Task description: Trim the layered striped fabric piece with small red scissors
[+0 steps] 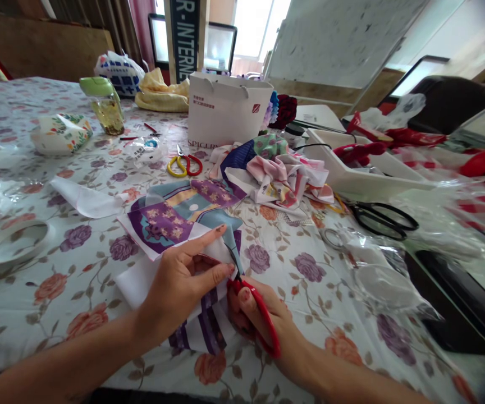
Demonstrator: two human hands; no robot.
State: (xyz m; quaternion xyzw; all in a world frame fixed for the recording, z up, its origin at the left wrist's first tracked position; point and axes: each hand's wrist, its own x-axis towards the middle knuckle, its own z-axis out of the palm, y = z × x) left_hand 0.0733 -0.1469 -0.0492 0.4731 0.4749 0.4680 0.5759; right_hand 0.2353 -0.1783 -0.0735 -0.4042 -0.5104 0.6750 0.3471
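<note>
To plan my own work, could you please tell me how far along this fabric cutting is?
Done, it seems: a white offcut lies aside. In hand: the right hand cuts printed fabric with red-handled scissors, the left hand holding it. Left: that fabric's striped end, apparently uncut.

Two long, slim forearms, the left forearm [53, 367] and the right forearm [343, 381], bare up to the frame's lower edge and narrowing toward the wrists. Left hand [177, 289] with slender, tapering fingers [202, 244] and short, trimmed nails; a darker mark on the index nail [222, 228], too small to make out. Right hand [263, 322] similarly lean, its thumbnail [243, 295] also short.
</note>
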